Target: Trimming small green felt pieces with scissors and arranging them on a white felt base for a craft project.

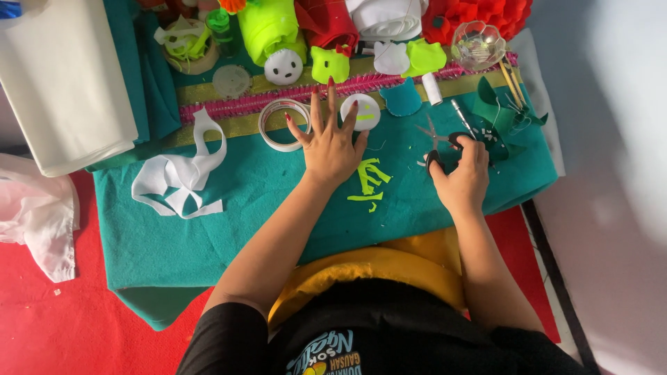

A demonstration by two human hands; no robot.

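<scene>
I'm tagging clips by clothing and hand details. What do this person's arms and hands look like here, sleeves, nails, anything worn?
Both forearms are bare. Short black sleeves end above the elbows, part of a black top with printed lettering on the chest. The left hand has red-painted nails. The right hand shows no ring, watch or glove; its nails are hidden.

Red floor covering point(62, 326) underneath, running out past both sides of the teal felt cloth point(174, 243) spread as a work surface. Pale grey floor point(611, 208) off to the right, split from the red by a dark strip point(556, 278). Soft daylight washing in from the upper right, pretty bright there. Big cream fabric roll point(66, 76) sitting top left, crumpled white plastic bag point(38, 215) below it.
</scene>
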